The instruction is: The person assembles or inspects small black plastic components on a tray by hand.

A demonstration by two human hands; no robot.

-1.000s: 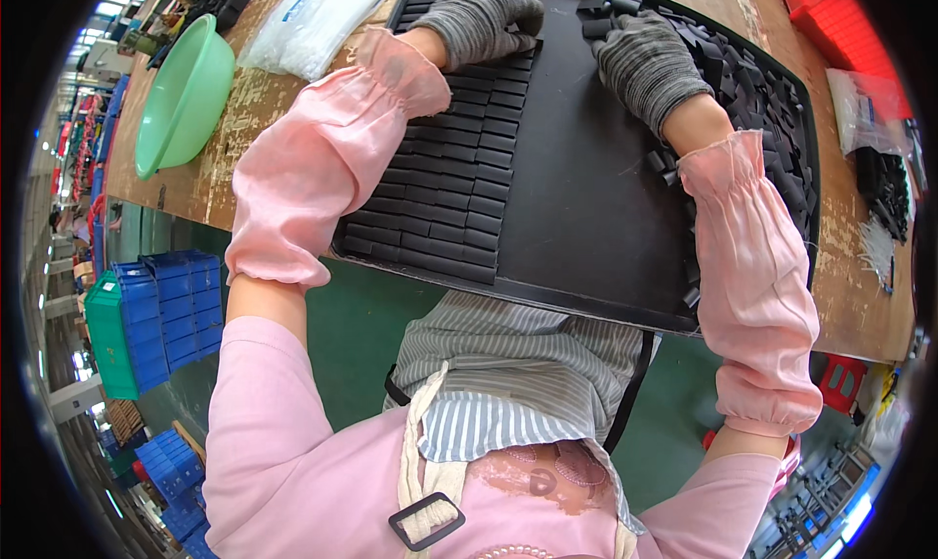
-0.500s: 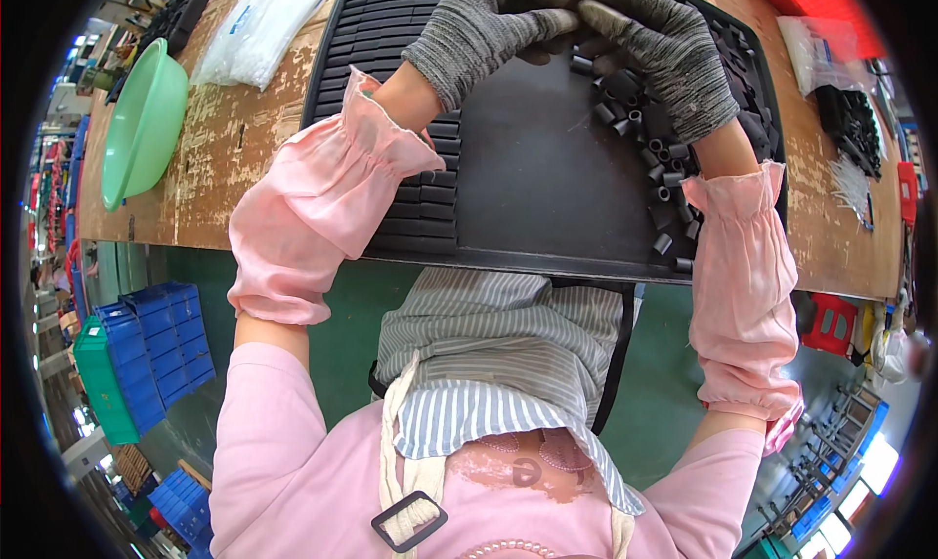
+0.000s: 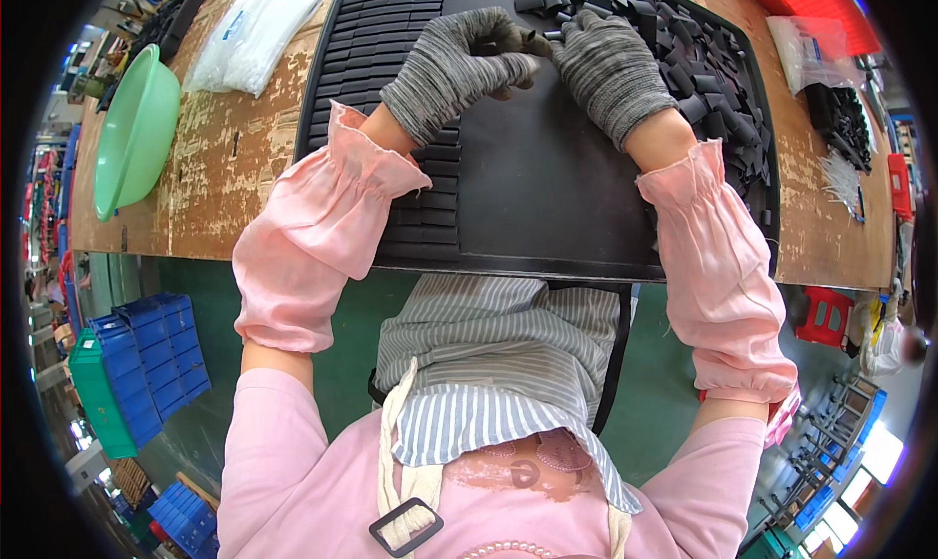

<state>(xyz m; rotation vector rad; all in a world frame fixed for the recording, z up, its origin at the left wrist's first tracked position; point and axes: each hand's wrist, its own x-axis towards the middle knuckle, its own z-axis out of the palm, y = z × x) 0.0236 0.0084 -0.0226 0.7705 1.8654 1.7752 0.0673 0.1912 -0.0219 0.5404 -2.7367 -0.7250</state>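
My gloved left hand (image 3: 454,75) is over the middle of a large black tray (image 3: 547,168), fingers curled towards the thumb; what they hold, if anything, is unclear. Close beside it, my gloved right hand (image 3: 614,78) is closed, and its fingertips pinch a small black tube (image 3: 553,35) facing the left fingertips. Short black tubes lie in tight rows (image 3: 366,46) along the tray's left side, partly behind my left forearm. A loose heap of black tubes (image 3: 708,80) covers the tray's right side, partly hidden by my right hand and sleeve.
A green basin (image 3: 139,134) and a clear plastic bag (image 3: 256,36) are left of the tray on the worn wooden table (image 3: 230,178). To the right lie another plastic bag (image 3: 806,51), a pile of black parts (image 3: 838,124) and a red tray (image 3: 816,2). Blue crates (image 3: 161,364) stand below left.
Both hands have come nearer to me and sit slightly further apart. My right hand and forearm have moved left, uncovering more of the heap of black tubes.
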